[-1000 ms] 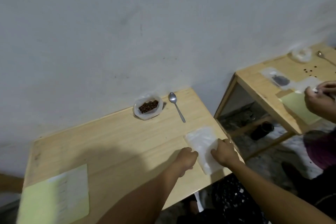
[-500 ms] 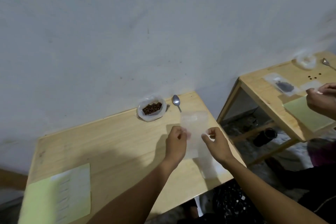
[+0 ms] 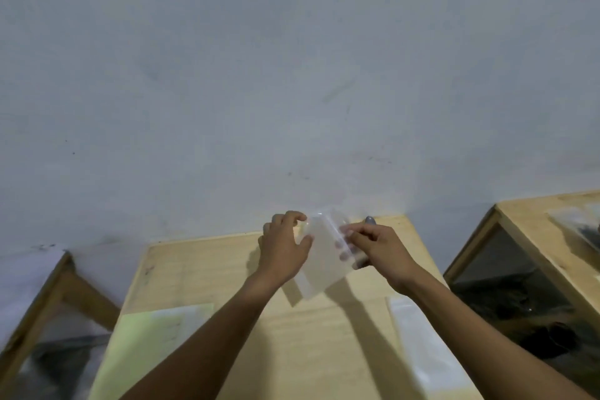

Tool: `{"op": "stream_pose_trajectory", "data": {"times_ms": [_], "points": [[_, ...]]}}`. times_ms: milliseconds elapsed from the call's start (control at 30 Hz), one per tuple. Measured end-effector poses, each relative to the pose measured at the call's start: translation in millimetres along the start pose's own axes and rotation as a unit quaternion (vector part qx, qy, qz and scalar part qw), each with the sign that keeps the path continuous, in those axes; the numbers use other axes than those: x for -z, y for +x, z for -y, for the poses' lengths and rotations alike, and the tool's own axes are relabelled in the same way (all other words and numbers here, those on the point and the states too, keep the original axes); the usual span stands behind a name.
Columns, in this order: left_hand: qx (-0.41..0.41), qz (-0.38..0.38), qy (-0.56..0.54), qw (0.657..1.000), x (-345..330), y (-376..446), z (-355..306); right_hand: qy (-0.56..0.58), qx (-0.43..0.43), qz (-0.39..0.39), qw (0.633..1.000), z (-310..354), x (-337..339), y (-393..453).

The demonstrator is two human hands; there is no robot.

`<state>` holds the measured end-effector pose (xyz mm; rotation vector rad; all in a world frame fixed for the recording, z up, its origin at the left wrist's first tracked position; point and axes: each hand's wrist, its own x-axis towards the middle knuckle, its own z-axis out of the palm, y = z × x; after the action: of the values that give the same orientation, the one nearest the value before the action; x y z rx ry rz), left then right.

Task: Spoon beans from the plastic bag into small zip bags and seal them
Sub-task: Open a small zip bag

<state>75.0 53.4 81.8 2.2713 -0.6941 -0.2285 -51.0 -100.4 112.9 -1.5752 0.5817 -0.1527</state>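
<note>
A small clear zip bag (image 3: pixel 319 261) is held up above the wooden table (image 3: pixel 201 273), tilted, with its top toward the wall. My left hand (image 3: pixel 284 248) pinches its upper left edge. My right hand (image 3: pixel 373 245) grips its upper right edge, fingers showing through the plastic. Only the bowl of the metal spoon (image 3: pixel 370 220) peeks out behind my right hand. The plastic bag of beans is hidden behind my hands and the zip bag.
A stack of spare zip bags (image 3: pixel 422 354) lies at the table's right front. A pale green sheet (image 3: pixel 146 347) lies at the left front. Another wooden table (image 3: pixel 535 230) stands to the right, and a wooden frame (image 3: pixel 48 289) to the left. A grey wall is behind.
Both hands picked one zip bag off the stack and raised it toward the wall. The view swung, so the bean bag is now covered and the other person is out of view.
</note>
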Motion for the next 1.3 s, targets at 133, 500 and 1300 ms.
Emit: {"op": "stream_pose_trajectory", "data": {"times_ms": [133,500,1300], "points": [[0.156,-0.04,-0.257,0.953,39,-8,-6,-0.002,0.037,0.071,0.997,24,-53,21],[0.229,-0.017,-0.434,0.871,86,-20,-4,0.006,0.016,0.178,0.984,36,-107,31],[0.232,-0.018,-0.544,0.806,73,-10,0,-0.013,0.056,0.16,0.985,29,-101,39]]}}
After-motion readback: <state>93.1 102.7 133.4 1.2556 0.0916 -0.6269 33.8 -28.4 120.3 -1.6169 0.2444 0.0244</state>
